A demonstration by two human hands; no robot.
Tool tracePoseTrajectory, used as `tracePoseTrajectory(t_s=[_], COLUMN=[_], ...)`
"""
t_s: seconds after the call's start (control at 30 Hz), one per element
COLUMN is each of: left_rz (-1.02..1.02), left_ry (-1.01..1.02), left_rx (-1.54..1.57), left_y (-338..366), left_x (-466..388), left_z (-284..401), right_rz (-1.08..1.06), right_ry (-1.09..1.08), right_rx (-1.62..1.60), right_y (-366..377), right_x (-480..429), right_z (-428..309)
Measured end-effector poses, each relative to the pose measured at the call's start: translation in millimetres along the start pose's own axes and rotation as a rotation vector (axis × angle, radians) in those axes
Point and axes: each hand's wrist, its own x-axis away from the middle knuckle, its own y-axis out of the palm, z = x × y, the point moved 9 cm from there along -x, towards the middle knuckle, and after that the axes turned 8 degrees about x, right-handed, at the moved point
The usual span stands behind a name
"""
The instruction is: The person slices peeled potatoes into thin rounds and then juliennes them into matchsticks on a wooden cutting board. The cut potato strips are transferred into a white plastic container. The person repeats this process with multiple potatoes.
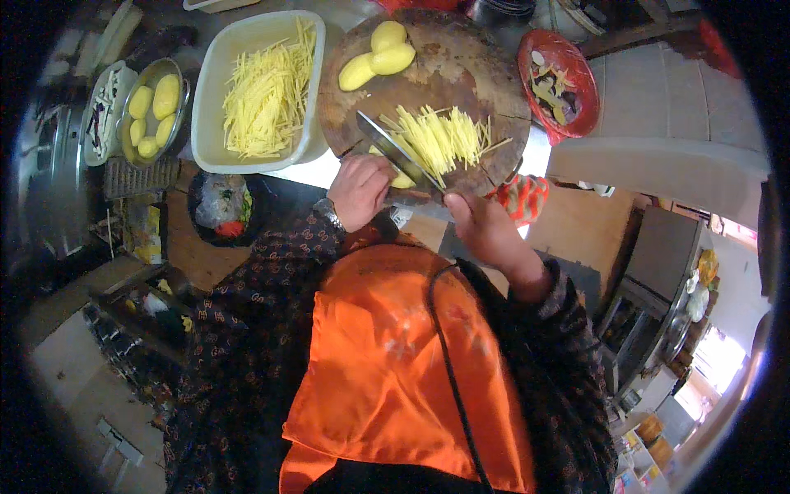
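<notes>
My right hand (pixel 487 231) grips the handle of a kitchen cleaver (pixel 395 148), its blade slanting across a round wooden chopping block (pixel 494 68). My left hand (pixel 362 190) presses on pale yellow potato slices (pixel 402 179) on the near side of the blade; the fingers cover part of them. Against the blade's other side lies a heap of potato matchsticks (pixel 438 139). Several whole peeled potatoes (pixel 376 57) sit together at the block's far left. To the left of the block, a white plastic tub (pixel 202 117) holds a large pile of cut potato strips (pixel 265 105).
A metal bowl (pixel 131 102) with several peeled potatoes stands left of the tub, beside a white container (pixel 114 148) of pale and dark strips. Right of the block is a red bag-lined basin (pixel 583 55) of scraps. A dark bin (pixel 196 225) stands below, and a red-patterned cloth (pixel 521 197) hangs near the block.
</notes>
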Motion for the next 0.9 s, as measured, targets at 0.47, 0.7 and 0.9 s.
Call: tracePoseTrajectory(t_s=[0.47,0.7,0.9], left_rz=[0.027,0.024,0.032], left_ry=[-0.050,-0.076,-0.099], left_rx=[-0.044,-0.025,-0.011], left_y=[-3,0,0], left_x=[-1,4,5], left_z=[2,-3,-5], right_rz=[0.030,0.050,0.076], right_ry=[-0.018,-0.045,-0.037], right_rx=[0.086,0.120,0.134], right_y=[-3,-2,1], right_x=[-1,-4,-8], right_z=[-26,-31,-30])
